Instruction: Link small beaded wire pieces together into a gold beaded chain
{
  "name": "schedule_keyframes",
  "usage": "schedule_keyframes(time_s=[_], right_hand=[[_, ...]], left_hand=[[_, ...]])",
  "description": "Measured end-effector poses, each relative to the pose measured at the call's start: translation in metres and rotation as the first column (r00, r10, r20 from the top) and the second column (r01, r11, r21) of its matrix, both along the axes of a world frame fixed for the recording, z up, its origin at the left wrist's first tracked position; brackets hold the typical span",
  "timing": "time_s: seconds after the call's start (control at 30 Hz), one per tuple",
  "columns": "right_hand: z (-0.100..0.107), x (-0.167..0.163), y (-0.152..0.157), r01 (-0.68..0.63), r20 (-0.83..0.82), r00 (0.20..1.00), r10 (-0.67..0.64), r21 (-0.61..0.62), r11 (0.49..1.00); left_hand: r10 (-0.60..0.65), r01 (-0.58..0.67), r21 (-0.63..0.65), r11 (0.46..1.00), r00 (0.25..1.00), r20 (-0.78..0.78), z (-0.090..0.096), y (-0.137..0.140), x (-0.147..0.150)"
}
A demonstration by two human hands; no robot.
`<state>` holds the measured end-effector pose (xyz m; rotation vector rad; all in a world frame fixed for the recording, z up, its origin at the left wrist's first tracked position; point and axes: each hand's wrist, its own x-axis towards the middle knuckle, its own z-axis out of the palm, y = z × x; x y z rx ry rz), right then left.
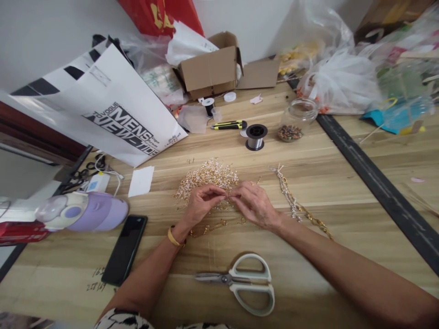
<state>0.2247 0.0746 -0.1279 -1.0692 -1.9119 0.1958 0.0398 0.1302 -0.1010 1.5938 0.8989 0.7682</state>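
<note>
My left hand (206, 202) and my right hand (253, 203) meet fingertip to fingertip over the front right edge of a pile of small gold and silvery-white jewellery pieces (202, 176). Each hand is closed in a pinch; whatever lies between the fingertips is too small to make out. Just below them a gold chain (219, 225) rests on the wooden table. To the right of my right hand lies a bundle of silver and gold chains (291, 201). White-handled scissors (240, 281) lie nearer to me, blades pointing left.
A black phone (125, 249) and a purple bottle (92, 212) lie at left. Behind the pile are a wire spool (255, 137), a yellow-black utility knife (228, 124) and a glass jar of beads (295, 123). A cardboard box (209, 68) and a white paper bag (120, 109) stand farther back.
</note>
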Motion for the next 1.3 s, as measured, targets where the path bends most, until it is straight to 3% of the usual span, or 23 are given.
schedule_keyframes(time_s=[0.57,0.9,1.1,1.3], right_hand=[[0.0002,0.0003,0.0002,-0.014,-0.031,0.999,0.014,0.012,1.0],[0.0005,0.0015,0.0009,-0.02,-0.047,0.999,0.02,0.008,1.0],[-0.001,0.0025,0.002,0.009,-0.111,0.994,-0.016,-0.068,0.998],[-0.0003,0.0026,0.0012,0.003,-0.102,0.995,-0.009,-0.059,0.998]], left_hand=[[0.029,-0.024,-0.174,0.984,0.999,0.026,-0.0009,-0.0052,0.0058],[-0.012,0.017,-0.09,0.996,0.998,0.058,0.0042,-0.004,0.0046],[0.005,-0.002,-0.145,0.989,1.0,0.023,0.0043,-0.0029,0.004],[0.067,-0.058,-0.179,0.982,0.997,0.047,-0.0022,-0.0001,0.0043]])
